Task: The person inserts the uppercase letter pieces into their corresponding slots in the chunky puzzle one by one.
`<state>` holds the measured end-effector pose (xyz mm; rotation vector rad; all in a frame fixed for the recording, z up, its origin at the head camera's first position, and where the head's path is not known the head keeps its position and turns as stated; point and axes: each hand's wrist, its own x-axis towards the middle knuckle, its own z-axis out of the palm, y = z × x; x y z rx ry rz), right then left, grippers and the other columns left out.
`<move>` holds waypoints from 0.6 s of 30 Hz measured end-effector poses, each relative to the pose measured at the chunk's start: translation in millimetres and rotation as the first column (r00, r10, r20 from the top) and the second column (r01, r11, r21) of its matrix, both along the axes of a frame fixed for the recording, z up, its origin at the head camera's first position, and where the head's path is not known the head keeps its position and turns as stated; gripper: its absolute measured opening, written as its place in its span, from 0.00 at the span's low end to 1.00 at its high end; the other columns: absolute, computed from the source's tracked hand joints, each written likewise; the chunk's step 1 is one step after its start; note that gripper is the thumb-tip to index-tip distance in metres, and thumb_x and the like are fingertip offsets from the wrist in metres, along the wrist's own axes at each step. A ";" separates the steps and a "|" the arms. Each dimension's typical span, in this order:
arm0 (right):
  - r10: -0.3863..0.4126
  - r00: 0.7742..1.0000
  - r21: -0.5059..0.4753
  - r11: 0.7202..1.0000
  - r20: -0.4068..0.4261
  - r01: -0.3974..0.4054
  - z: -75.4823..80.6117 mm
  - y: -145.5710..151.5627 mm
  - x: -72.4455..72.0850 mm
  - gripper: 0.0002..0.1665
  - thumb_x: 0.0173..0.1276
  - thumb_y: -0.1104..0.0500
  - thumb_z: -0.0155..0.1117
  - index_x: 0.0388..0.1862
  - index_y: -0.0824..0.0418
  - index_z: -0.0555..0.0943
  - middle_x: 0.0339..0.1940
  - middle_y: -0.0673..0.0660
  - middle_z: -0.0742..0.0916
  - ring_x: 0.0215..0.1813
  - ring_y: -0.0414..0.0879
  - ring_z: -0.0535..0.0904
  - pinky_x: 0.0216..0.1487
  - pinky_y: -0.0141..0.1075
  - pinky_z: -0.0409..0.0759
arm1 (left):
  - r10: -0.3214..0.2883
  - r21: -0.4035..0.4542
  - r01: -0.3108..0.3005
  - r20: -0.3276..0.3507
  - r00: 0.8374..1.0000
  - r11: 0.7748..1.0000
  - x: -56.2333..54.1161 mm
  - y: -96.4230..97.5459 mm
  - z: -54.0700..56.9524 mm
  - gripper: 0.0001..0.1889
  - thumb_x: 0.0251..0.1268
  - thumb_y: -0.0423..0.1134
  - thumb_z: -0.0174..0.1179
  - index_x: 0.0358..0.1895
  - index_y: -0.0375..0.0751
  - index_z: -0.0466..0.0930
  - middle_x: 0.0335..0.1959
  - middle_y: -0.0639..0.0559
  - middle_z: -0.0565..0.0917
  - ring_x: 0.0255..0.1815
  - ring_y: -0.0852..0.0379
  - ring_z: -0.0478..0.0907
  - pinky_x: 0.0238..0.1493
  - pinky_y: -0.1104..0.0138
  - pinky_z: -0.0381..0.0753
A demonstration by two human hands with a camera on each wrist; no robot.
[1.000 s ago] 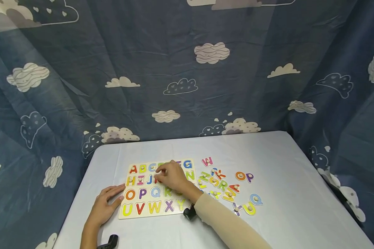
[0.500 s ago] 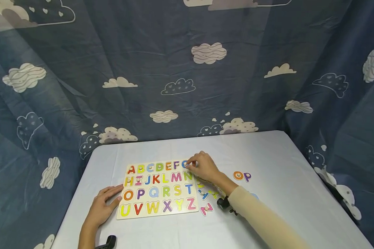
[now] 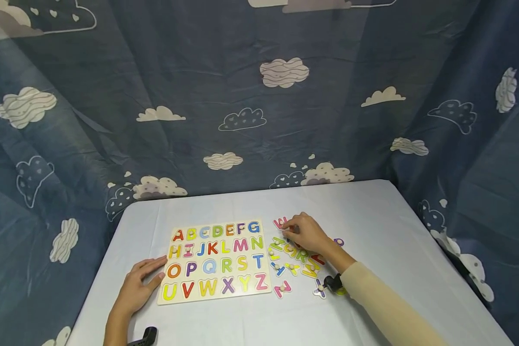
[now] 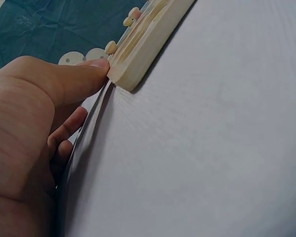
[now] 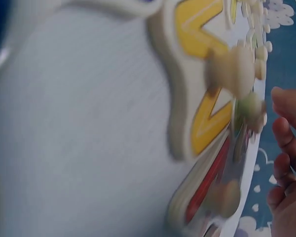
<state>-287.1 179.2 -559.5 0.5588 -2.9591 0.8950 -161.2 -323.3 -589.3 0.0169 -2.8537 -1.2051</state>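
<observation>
A cream alphabet board (image 3: 204,290) with coloured letters lies flat on the white table. Several letters in its upper rows carry small knobs. My left hand (image 3: 137,284) rests at the board's left edge with fingers extended; in the left wrist view its thumb (image 4: 84,81) touches the board's corner. My right hand (image 3: 307,234) hovers over the loose knobbed letters right of the board, fingertips close to a pink W (image 3: 279,222). In the right wrist view its fingers (image 5: 282,131) are loosely bent, with no letter visible between them. The hand and forearm cover part of the pile.
A pink Z (image 3: 282,289), a purple X (image 3: 319,289) and a blue T (image 3: 278,269) lie nearest the board's lower right. A yellow M-like letter (image 3: 310,271) lies among others. Behind the table hangs a dark blue cloud-patterned curtain (image 3: 190,158).
My right hand has moved right, from above the board's middle, past the G at its upper right corner, to the loose letters. The left hand has stayed at the board's edge.
</observation>
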 end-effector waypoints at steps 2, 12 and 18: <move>0.015 1.000 0.006 1.000 0.011 -0.015 0.0 4.8 1.1 0.10 0.67 0.51 0.75 0.46 0.50 0.91 0.30 0.44 0.80 0.35 0.42 0.69 0.38 0.36 0.70 | -0.002 0.004 0.002 0.003 1.000 1.000 0.6 0.6 1.1 0.25 0.70 0.45 0.67 0.68 0.47 0.80 0.70 0.43 0.78 0.75 0.40 0.62 0.73 0.33 0.59; 0.088 0.995 0.040 0.995 0.056 -0.090 0.2 16.4 6.5 0.12 0.70 0.52 0.72 0.50 0.49 0.91 0.33 0.41 0.82 0.39 0.41 0.69 0.41 0.36 0.70 | -0.003 0.008 0.003 -0.006 1.000 1.000 2.2 -2.0 -3.6 0.25 0.70 0.45 0.68 0.68 0.48 0.80 0.70 0.45 0.79 0.75 0.41 0.63 0.73 0.33 0.60; 0.083 0.995 0.033 0.996 0.061 -0.086 0.8 17.9 8.4 0.13 0.71 0.54 0.71 0.53 0.50 0.90 0.34 0.42 0.83 0.39 0.41 0.70 0.41 0.35 0.71 | -0.016 0.011 0.016 -0.014 1.000 1.000 0.1 -1.3 -1.6 0.25 0.70 0.46 0.67 0.68 0.47 0.80 0.70 0.45 0.79 0.75 0.41 0.63 0.73 0.34 0.60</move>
